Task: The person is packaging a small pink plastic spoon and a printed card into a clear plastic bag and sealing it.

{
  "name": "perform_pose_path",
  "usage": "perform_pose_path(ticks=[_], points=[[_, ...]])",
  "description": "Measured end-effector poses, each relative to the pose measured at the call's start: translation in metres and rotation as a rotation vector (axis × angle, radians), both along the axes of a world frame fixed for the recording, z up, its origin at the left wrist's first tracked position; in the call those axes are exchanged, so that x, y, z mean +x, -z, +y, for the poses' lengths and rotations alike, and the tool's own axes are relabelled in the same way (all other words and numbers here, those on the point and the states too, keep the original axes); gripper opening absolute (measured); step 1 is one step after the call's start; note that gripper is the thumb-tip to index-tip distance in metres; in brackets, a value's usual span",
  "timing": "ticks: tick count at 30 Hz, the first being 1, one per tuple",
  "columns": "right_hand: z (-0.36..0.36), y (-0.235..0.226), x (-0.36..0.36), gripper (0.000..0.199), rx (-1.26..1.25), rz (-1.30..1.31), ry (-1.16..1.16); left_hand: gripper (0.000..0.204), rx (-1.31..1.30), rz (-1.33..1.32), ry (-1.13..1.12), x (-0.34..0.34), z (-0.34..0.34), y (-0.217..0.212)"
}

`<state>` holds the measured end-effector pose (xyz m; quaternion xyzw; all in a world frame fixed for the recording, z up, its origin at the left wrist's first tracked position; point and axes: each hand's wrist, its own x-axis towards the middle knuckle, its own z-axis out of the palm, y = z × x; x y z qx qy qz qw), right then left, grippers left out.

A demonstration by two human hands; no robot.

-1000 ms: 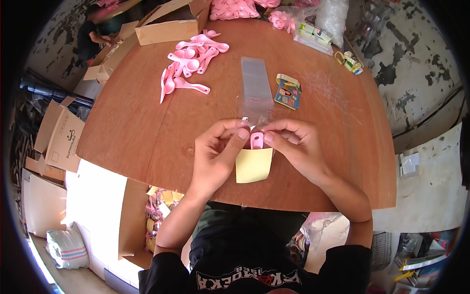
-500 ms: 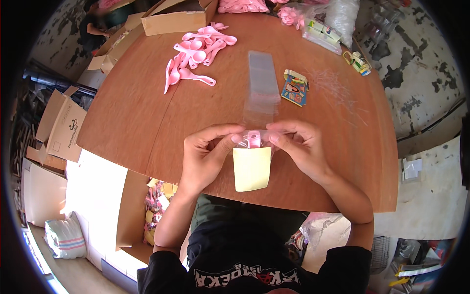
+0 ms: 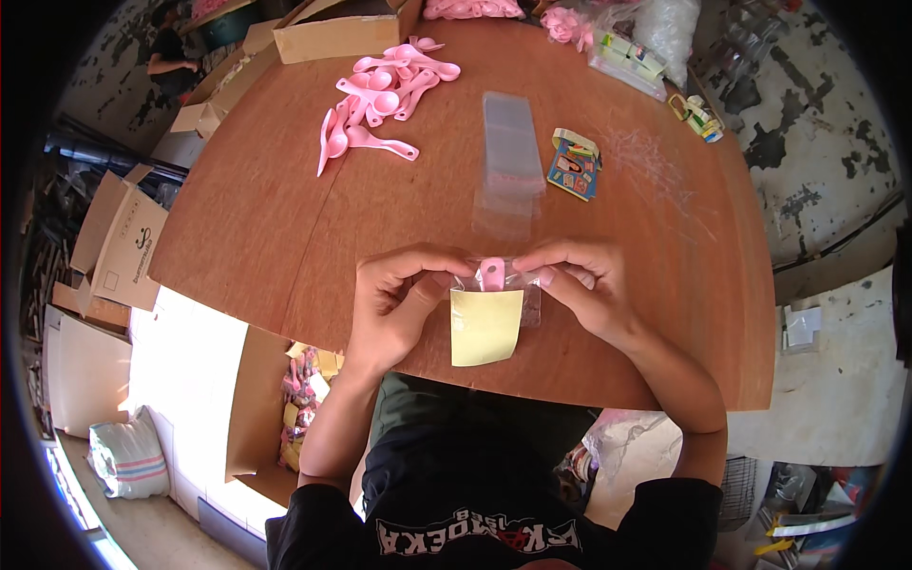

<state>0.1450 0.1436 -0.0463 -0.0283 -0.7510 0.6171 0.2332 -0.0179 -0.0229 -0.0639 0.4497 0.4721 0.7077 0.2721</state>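
soft light covers the tabletop [image 3: 399, 209], the floor [image 3: 180, 380] at lower left glares white, and fisheye distortion bends edges near black corners.

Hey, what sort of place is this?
Probably a small packing workshop: pink spoons heaped on a table, a stack of clear bags, and a carton of pink and yellow items.

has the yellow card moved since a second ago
Yes, slightly: in this view, the yellow card has shifted toward the near edge of the wooden tabletop.
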Motion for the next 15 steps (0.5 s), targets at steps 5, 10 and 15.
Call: perform_pose_path(ticks=[5,10,15], points=[[-0.005,0.006,-0.001,0.022,-0.031,0.019,-0.015,0.020,-0.065,-0.065,0.051,0.005,-0.001,0.001],[-0.009,0.013,-0.004,0.035,0.079,0.041,0.002,0.031,-0.126,-0.076,0.041,0.000,-0.004,0.002],[-0.014,0.014,-0.005,0.038,0.095,0.040,-0.081,0.035,-0.134,-0.028,0.026,-0.001,-0.022,0.002]])
